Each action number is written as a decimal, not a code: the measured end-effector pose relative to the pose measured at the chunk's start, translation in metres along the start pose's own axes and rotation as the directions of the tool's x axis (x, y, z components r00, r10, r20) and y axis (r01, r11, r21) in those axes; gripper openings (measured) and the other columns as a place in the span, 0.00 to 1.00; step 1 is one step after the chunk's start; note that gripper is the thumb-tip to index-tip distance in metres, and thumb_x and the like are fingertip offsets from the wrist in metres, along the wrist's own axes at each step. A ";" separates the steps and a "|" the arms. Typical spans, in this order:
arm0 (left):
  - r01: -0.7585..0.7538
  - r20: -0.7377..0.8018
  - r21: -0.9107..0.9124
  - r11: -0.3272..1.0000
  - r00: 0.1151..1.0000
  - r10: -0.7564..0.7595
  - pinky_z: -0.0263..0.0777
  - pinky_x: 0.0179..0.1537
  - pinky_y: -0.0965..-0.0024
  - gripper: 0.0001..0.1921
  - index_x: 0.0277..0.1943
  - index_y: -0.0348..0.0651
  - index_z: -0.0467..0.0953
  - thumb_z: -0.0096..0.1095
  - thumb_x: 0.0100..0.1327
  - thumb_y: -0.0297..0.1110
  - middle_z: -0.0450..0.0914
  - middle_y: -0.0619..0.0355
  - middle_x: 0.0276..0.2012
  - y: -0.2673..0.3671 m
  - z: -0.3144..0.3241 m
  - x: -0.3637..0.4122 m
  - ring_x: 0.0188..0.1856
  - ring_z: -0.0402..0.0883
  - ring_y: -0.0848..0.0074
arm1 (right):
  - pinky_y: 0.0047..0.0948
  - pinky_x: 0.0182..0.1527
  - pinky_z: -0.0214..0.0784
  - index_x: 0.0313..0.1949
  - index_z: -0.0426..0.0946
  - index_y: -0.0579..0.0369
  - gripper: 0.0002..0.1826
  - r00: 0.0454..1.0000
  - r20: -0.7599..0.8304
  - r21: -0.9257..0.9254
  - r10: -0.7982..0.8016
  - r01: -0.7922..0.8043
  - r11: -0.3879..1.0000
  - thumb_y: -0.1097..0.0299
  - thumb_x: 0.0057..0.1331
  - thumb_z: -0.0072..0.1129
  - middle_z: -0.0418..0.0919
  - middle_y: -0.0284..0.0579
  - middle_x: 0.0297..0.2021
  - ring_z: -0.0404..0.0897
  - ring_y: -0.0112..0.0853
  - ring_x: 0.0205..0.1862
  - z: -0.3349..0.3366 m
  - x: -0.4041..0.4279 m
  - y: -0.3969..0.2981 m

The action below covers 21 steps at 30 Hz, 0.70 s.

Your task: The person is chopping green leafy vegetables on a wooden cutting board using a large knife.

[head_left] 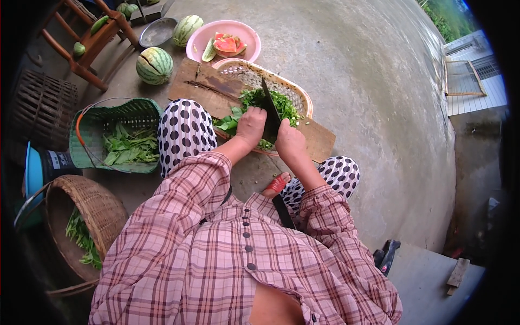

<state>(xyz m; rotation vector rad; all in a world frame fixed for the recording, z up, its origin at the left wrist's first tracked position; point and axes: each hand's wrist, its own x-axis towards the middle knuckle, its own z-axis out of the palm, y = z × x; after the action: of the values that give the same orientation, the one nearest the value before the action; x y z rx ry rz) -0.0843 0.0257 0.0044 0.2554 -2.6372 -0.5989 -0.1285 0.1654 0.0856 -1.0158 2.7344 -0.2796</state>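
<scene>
My right hand (291, 139) grips a broad dark cleaver (271, 115), its blade upright over a wooden board (215, 87). Beside the blade, my left hand (251, 125) presses down on a bunch of leafy greens (230, 122). Chopped greens (284, 106) are heaped on the far side of the blade, and some bits lie near its handle end. The board rests across an oval plastic basket (306, 95) with a perforated wall. The cleaver's handle is hidden inside my right hand.
Left of my knee stands a green woven basket (115, 164) of leaves. A tipped wicker basket (91, 199) holds more greens. Ahead are a pink basin (254, 40) with cut watermelon (227, 45), a cracked watermelon (154, 66) and a wooden chair (91, 44). Boots (388, 256) stand behind right.
</scene>
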 end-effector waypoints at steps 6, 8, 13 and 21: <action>0.104 -0.031 0.038 0.994 0.994 -0.102 0.75 0.46 0.59 0.09 0.41 0.37 0.71 0.51 0.57 0.22 0.74 0.47 0.38 -0.008 0.014 -0.005 0.45 0.75 0.56 | 0.54 0.37 0.72 0.39 0.67 0.62 0.08 0.999 0.021 0.095 0.049 -0.051 0.994 0.71 0.66 0.52 0.80 0.63 0.26 0.82 0.57 0.33 -0.039 -0.014 0.001; 0.154 0.021 0.027 0.988 0.988 -0.155 0.75 0.46 0.58 0.09 0.43 0.37 0.70 0.50 0.59 0.22 0.73 0.46 0.40 -0.008 0.014 -0.003 0.47 0.73 0.55 | 0.54 0.37 0.72 0.39 0.67 0.62 0.07 0.998 0.055 0.076 0.032 -0.036 0.996 0.71 0.66 0.51 0.80 0.63 0.27 0.82 0.57 0.33 -0.051 -0.023 -0.003; 0.205 0.065 0.004 0.979 0.977 -0.204 0.73 0.50 0.57 0.09 0.44 0.36 0.70 0.49 0.60 0.22 0.72 0.47 0.43 -0.003 0.010 -0.001 0.49 0.72 0.54 | 0.54 0.38 0.73 0.39 0.67 0.64 0.06 0.989 0.149 0.042 0.017 -0.024 0.999 0.74 0.64 0.48 0.80 0.66 0.28 0.81 0.59 0.33 -0.038 -0.027 0.002; -0.049 -0.047 0.169 0.984 0.997 0.058 0.70 0.48 0.60 0.10 0.42 0.38 0.73 0.54 0.56 0.26 0.73 0.51 0.41 0.008 -0.019 -0.008 0.48 0.72 0.61 | 0.54 0.38 0.73 0.37 0.68 0.65 0.05 0.993 0.117 0.114 -0.019 0.005 0.993 0.76 0.63 0.46 0.80 0.68 0.29 0.81 0.60 0.34 -0.027 -0.019 0.016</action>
<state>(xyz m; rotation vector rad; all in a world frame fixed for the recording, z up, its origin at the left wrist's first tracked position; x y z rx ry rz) -0.0696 0.0282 0.0208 0.2457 -2.6378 -0.3482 -0.1315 0.1923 0.1101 -0.9862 2.5766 -0.3606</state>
